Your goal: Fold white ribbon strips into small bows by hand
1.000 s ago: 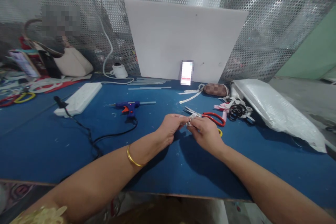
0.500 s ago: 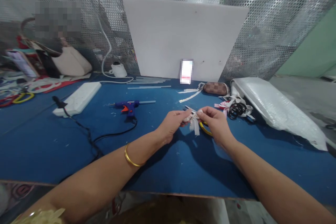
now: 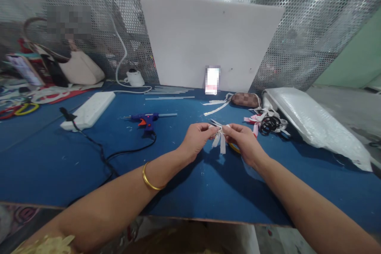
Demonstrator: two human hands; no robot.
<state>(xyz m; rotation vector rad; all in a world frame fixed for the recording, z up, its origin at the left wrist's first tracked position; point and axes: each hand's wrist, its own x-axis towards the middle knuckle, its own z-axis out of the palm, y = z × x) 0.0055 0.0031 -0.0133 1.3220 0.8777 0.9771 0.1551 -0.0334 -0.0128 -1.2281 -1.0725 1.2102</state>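
Between my hands is a white ribbon bow (image 3: 219, 139), its two tails hanging down over the blue table. My left hand (image 3: 199, 138) pinches the bow's left side with thumb and fingers. On its right side, my right hand (image 3: 241, 139) pinches it in the same way. The loops are mostly hidden by my fingers. Scissors with yellow handles (image 3: 234, 147) lie under and behind my right hand, their blades pointing away to the upper left. A blue glue gun (image 3: 146, 120) with an orange trigger rests to the left of my hands.
A white power strip (image 3: 89, 111) and black cord lie at left. Glue sticks (image 3: 169, 98) and ribbon strips (image 3: 217, 108) are at the back, near an upright phone (image 3: 212, 80). To the right are a checkered pouch (image 3: 245, 99), black hair ties (image 3: 269, 126) and a plastic-wrapped package (image 3: 315, 127).
The bow has turned slightly between my fingers, so its two tails now hang spread apart. My hands have drawn slightly closer together, still pinching it.
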